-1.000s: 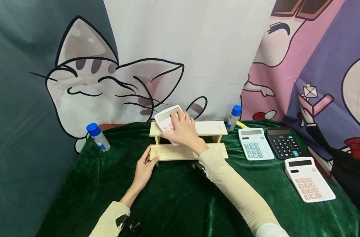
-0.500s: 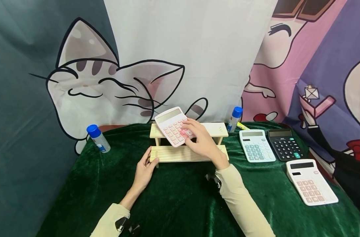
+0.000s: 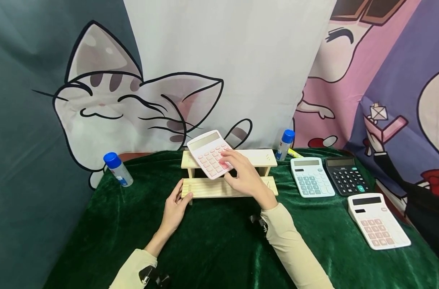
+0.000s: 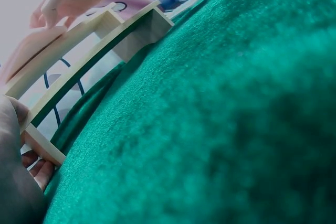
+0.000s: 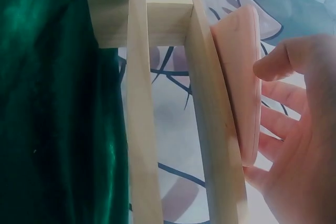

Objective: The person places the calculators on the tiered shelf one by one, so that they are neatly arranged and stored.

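Note:
A pink calculator (image 3: 208, 154) lies askew on the upper step of a two-step wooden shelf (image 3: 205, 188), and its lower corner juts past that step's front edge. My right hand (image 3: 242, 172) touches the calculator's keys and right side with loosely spread fingers. In the right wrist view the thumb of that hand (image 5: 310, 108) meets the calculator's (image 5: 244, 82) edge, and the other fingers reach across its face. My left hand (image 3: 175, 210) grips the left end of the lower step, thumb on top. Its fingers (image 4: 41, 171) curl round the wooden end piece in the left wrist view.
Right of the shelf lie a light blue calculator (image 3: 312, 176), a black calculator (image 3: 346, 175) and a white calculator with pink keys (image 3: 378, 220). Blue-capped bottles stand at left (image 3: 118, 169) and right (image 3: 285, 144), with a yellow stick-like item (image 3: 294, 153) by the right one. Green cloth (image 3: 219, 241) covers the table.
My right hand has slid from across the calculator's top to its right, lower side, uncovering the screen and most keys. The calculator has settled slightly lower. My left hand keeps its grip on the shelf.

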{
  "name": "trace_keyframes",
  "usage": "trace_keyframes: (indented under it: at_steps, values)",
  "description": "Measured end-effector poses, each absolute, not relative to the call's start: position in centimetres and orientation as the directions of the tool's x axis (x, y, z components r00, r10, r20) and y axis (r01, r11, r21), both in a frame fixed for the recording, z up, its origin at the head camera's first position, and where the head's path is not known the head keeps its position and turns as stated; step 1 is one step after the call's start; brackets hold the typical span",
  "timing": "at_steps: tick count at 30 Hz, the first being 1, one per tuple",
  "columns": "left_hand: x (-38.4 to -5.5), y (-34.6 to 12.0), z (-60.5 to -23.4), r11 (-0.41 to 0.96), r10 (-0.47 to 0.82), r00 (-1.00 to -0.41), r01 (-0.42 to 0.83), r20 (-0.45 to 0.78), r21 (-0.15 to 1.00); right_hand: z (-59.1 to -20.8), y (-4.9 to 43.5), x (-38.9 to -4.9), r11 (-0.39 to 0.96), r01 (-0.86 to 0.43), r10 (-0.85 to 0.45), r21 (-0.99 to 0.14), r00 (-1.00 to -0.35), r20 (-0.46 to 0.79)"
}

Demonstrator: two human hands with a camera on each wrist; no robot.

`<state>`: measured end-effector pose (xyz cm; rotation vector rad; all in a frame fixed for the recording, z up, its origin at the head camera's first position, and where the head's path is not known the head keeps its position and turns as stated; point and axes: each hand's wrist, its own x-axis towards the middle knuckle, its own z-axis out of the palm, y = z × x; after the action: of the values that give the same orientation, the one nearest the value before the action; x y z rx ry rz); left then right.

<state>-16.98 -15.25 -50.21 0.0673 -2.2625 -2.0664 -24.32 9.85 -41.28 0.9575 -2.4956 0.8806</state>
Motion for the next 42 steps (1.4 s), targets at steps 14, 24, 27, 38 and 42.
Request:
trace_keyframes:
  at_steps: [14,24,27,38,42]
  values:
    - [-17.0,-15.4,-49.8,0.087,-0.090,-0.996,0.008,0.016,0.996,-41.7,7.4,-23.3,0.663,-0.678,-0.437,-0.318,-0.695,0.572]
    - [-17.1,-15.4,-50.0,0.104,-0.089,-0.996,0.008,0.018,0.994,-42.3,5.7,-22.3,0.706,-0.645,-0.400,-0.292,-0.703,0.588]
    - [-17.1,-15.3,-50.0,0.113,-0.091,-0.996,0.011,0.022,0.994,-42.3,5.4,-22.1,0.713,-0.643,-0.391,-0.280,-0.697,0.601]
    - [-17.1,-15.3,-49.9,0.111,-0.074,-0.997,0.006,0.015,0.994,-42.6,5.0,-21.9,0.730,-0.627,-0.369,-0.273,-0.697,0.615]
    - [-17.0,-15.2,-50.0,0.115,-0.077,-0.997,0.013,0.022,0.993,-42.6,5.0,-21.8,0.731,-0.626,-0.369,-0.271,-0.697,0.615]
